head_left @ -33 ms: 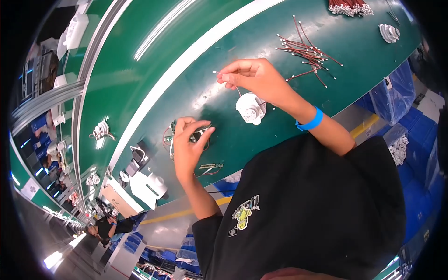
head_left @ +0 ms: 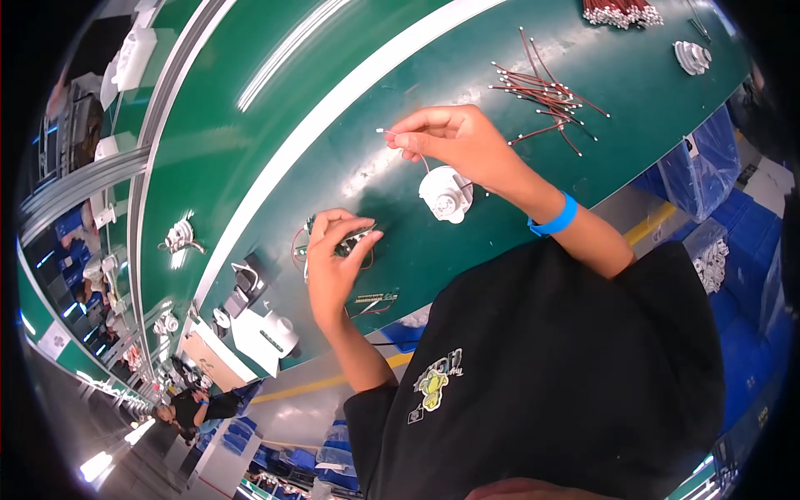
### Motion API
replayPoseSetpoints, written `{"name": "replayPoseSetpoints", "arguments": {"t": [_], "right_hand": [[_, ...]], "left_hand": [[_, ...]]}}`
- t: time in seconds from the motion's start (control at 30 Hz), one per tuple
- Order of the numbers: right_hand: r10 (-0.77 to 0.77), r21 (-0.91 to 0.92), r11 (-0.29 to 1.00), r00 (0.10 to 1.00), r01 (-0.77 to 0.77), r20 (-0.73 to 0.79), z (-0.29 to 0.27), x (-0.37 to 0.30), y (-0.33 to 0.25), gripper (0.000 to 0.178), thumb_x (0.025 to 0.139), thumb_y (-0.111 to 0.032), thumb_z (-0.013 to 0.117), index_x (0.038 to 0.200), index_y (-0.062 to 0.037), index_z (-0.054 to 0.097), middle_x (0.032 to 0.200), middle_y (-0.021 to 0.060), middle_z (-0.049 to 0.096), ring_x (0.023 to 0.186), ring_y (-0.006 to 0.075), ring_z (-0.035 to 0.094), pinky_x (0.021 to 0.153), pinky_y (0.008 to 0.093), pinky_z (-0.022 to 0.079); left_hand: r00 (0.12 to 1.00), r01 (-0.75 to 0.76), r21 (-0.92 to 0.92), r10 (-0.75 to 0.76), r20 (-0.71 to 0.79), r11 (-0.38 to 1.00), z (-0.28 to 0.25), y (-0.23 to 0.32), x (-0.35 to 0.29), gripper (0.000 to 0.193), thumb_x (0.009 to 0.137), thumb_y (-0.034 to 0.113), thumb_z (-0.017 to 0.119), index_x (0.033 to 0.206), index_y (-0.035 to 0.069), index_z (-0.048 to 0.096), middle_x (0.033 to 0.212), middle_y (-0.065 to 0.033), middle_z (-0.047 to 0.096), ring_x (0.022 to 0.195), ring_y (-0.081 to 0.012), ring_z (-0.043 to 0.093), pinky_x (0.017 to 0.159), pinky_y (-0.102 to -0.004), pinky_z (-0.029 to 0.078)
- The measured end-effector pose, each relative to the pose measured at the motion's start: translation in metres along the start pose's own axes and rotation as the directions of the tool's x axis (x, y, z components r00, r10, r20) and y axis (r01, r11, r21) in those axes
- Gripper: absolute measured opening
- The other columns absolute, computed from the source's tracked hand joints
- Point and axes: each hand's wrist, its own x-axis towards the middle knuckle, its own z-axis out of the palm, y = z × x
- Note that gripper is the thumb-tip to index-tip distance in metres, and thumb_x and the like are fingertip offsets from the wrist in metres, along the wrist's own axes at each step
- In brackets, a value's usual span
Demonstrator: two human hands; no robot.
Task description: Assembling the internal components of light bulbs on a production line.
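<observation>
My right hand (head_left: 446, 137) pinches a thin wire between thumb and fingers, its small white connector (head_left: 381, 130) sticking out past the fingertips. The wire runs down toward a white round part (head_left: 446, 196) with a stepped centre, which rests on the green table below that hand. To the left, my left hand (head_left: 336, 258) curls its thumb and fingers around the edges of a small circuit board (head_left: 352, 242); the palm hides part of it. More boards and red wires lie beside and under this hand. A loose narrow board (head_left: 377, 297) with wires is near the table's front edge.
Red-brown wires with white ends (head_left: 546, 96) are scattered at the right, and a thick bundle (head_left: 621, 12) lies farther back. Another white round part (head_left: 692, 57) sits at the far right. A white device (head_left: 277, 333) and a black adapter (head_left: 244, 287) stand at the left.
Almost nothing differs. The whole view has shifted very slightly, and both hands keep their positions over the table.
</observation>
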Motion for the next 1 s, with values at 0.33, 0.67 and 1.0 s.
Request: {"name": "replayPoseSetpoints", "arguments": {"t": [0.33, 0.67, 1.0], "right_hand": [[0.026, 0.235, 0.97, 0.988, -0.061, 0.15, 0.009, -0.014, -0.027, 0.021, 0.089, -0.006, 0.069, 0.107, 0.0042, 0.068, 0.095, 0.0085, 0.068, 0.087, 0.0125, 0.064, 0.077, 0.0252, 0.053], [0.105, 0.262, 0.953, 0.976, -0.154, 0.19, 0.018, -0.021, -0.04, 0.027, 0.085, -0.002, 0.072, 0.11, 0.0017, 0.063, 0.093, 0.0062, 0.067, 0.086, 0.0109, 0.064, 0.079, 0.0241, 0.052], [-0.27, -0.335, 0.892, 0.952, 0.304, 0.144, 0.03, -0.034, -0.03, 0.02, 0.082, 0.0, 0.072, 0.101, -0.0014, 0.066, 0.09, 0.0038, 0.067, 0.084, 0.011, 0.064, 0.078, 0.0266, 0.052]], "left_hand": [[0.998, -0.031, -0.285, 0.047, 0.051, 0.958, -0.022, 0.002, -0.016, 0.028, 0.075, 0.0, 0.077, 0.102, -0.001, 0.071, 0.102, -0.0111, 0.07, 0.095, -0.0195, 0.065, 0.085, -0.0286, 0.048], [0.953, -0.304, -0.647, 0.232, -0.197, 0.7, -0.028, -0.013, -0.046, 0.031, 0.078, 0.002, 0.074, 0.108, -0.001, 0.067, 0.102, -0.0205, 0.065, 0.089, -0.0338, 0.067, 0.083, -0.0492, 0.056], [0.927, -0.354, -0.875, -0.002, -0.376, 0.33, 0.048, -0.017, -0.037, 0.034, 0.086, 0.017, 0.073, 0.112, 0.006, 0.053, 0.097, -0.0107, 0.052, 0.082, -0.0309, 0.067, 0.078, -0.0569, 0.057]]}}
